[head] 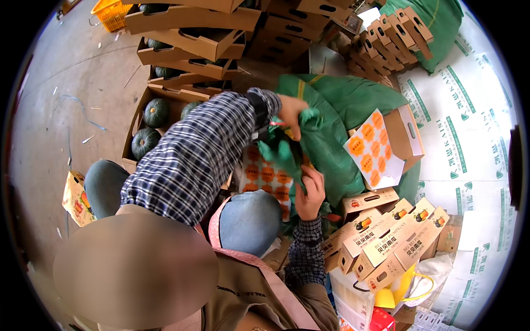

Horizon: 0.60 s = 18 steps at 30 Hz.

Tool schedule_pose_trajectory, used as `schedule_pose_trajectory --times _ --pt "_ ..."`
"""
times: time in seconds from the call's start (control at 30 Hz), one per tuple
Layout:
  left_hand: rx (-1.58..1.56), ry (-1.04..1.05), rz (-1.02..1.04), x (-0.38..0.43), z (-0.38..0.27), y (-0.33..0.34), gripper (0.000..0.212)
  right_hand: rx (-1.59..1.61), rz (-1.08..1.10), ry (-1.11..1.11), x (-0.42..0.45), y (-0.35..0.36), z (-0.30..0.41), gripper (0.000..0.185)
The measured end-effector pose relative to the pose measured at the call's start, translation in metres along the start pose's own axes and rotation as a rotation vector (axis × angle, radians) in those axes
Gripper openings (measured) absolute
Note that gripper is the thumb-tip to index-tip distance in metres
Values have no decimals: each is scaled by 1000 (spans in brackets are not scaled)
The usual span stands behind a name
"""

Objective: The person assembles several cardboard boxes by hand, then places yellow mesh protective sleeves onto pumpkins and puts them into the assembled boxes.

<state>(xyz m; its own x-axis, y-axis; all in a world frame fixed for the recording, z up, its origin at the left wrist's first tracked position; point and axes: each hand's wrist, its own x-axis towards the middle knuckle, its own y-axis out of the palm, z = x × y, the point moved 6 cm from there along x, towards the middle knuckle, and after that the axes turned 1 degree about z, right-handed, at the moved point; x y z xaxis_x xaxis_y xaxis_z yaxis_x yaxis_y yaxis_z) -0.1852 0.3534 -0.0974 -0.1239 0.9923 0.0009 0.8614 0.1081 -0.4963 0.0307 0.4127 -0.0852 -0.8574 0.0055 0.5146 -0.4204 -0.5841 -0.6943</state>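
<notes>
My left hand [291, 115], slightly blurred, holds the bunched edge of a green woven sack [331, 153] in front of me. Lower down, my right hand [309, 192] pinches the rim of the same sack between thumb and fingers. Crumpled green material [281, 155] hangs between the two hands, around a dark opening whose contents cannot be made out. Beneath it, by my knee, lies a sheet of orange stickers [265, 173]. Another sticker sheet [369, 151] leans on an open cardboard box [401, 136] to the right of the sack.
Stacked cardboard trays [192, 20] rise ahead; a lower tray holds dark green pumpkins [156, 112]. Printed pumpkin cartons [389, 240] stand close by my right arm. Folded boxes [393, 37] and another green sack [445, 37] are at the far right. A yellow basket [111, 14] is at far left.
</notes>
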Motion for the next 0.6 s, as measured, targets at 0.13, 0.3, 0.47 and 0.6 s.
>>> schedule_pose_trajectory --times 0.13,0.3,0.47,0.6 --pt "207 57 -632 -16 -21 -40 52 524 -1 515 -12 4 5 13" --pt "190 385 -704 2 -107 -40 35 625 77 240 -9 -13 43 13" --pt "226 506 -687 0 -141 -42 31 331 448 244 -15 25 26 18" --pt "239 389 -713 1 -124 -48 34 -167 1010 446 -50 78 -94 31"
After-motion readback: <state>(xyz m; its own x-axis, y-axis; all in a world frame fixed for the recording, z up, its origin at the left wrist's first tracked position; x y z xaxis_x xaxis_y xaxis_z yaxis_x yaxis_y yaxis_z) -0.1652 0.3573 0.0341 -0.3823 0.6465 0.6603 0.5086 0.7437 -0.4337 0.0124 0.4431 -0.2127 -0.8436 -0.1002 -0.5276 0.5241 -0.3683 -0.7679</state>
